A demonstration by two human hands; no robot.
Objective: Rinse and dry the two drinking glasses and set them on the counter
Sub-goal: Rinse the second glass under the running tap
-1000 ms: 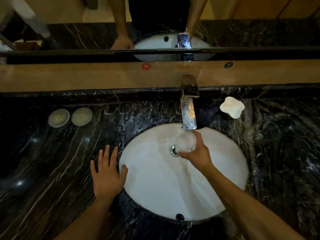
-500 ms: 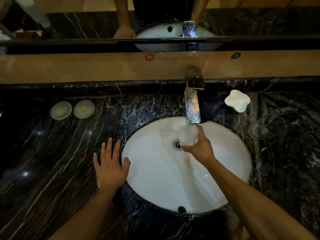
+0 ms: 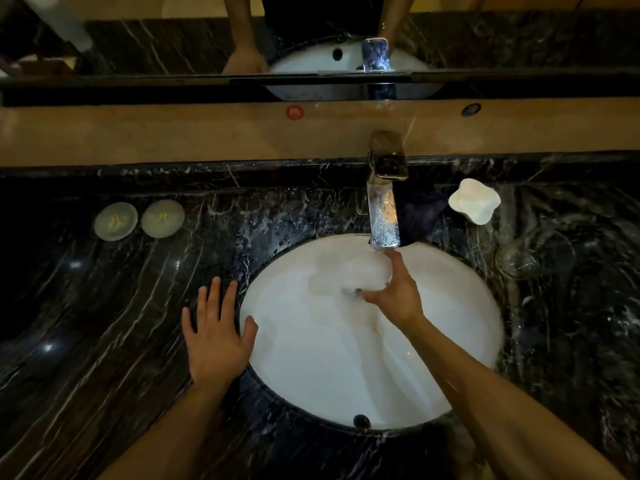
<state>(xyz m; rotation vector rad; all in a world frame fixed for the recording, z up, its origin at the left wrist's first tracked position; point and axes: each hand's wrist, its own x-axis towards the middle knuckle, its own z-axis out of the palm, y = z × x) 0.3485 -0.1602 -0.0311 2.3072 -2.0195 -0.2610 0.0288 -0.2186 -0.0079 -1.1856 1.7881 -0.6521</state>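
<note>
The right hand (image 3: 398, 296) grips a blurred glass (image 3: 360, 271) under the faucet (image 3: 384, 220) over the sink (image 3: 346, 375); its orientation is unclear. The left hand (image 3: 216, 336) lies flat on the tabletop (image 3: 104, 341).

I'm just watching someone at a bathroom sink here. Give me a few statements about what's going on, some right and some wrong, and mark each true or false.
1. The right hand holds a glass under the faucet. True.
2. The left hand grips the second glass. False: it lies flat on the dark marble counter beside the basin, holding nothing.
3. A second glass sits on the counter right of the basin. True.
4. The white soap dish is left of the faucet. False: it is on the right.
5. Two round white discs lie on the counter at left. True.
</note>
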